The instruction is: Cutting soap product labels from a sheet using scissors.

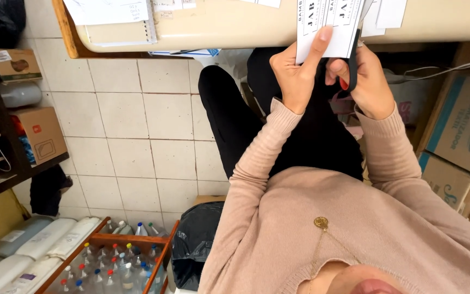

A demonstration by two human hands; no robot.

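head view: seated person, both hands raised just short of the table's near edge
left hand (299, 73): closed in a pinch on the white printed sheet (330, 24), index finger flat up its face
right hand (366, 81): closed through the handles of the black scissors (353, 65); blades hidden behind the sheet
sheet: hangs in the air over the lap, top overlapping the beige table (235, 27) edge
risk: sheet held at one side only, likely to flex and send the cut crooked
risk: left fingers near the hidden blades, a nick is possible
nearby: papers on the table, cardboard boxes (466, 122) at the right, tiled floor (137, 136) below
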